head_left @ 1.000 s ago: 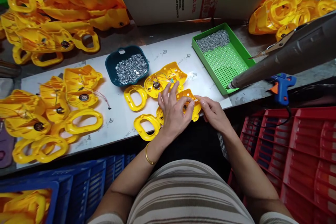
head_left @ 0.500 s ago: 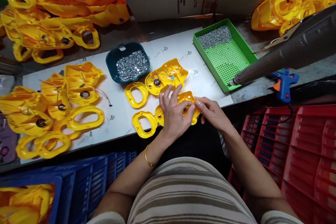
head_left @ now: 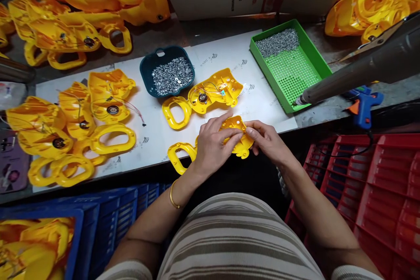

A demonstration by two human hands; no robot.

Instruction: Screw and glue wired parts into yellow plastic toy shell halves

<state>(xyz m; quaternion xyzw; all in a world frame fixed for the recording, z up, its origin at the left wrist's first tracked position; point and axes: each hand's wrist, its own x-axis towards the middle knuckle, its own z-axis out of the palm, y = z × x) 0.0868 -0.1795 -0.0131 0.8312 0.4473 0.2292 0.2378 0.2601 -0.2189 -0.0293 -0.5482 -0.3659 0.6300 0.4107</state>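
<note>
Take the near yellow shell [head_left: 243,145] as the clock's centre, 12 o'clock straight ahead of the wearer: it lies at the table [head_left: 210,30] edge, open side up, its ring handle [head_left: 173,162] between 8 and 9 o'clock. The right hand [head_left: 268,141] has thumb and fingers closed on the shell's 3 o'clock end. The left hand [head_left: 211,143] lies across the middle, thumb and forefinger almost meeting over the cavity; whether that grip pinches anything small, I cannot tell.

The step in hand seems to be fine fingertip work inside the shell, perhaps seating or straightening a small part. The next move would call for a firm right hand and a light, exact touch from the left, with no tug on any wiring.

Now the count: one finished-looking or waiting shell, the far yellow shell [head_left: 215,89], at 11 o'clock, with one speaker [head_left: 202,97] showing. At 9 o'clock, a group of yellow shells [head_left: 111,85] shows three speakers, so likely three shells; their handles overlap. One teal tray [head_left: 143,72] sits between 10 and 11, one green tray [head_left: 315,59] at 1; the metal pieces in each are too many to count. One dark tool [head_left: 357,70] slants in from 2, and one blue glue gun [head_left: 365,103] rests between 2 and 3
</note>
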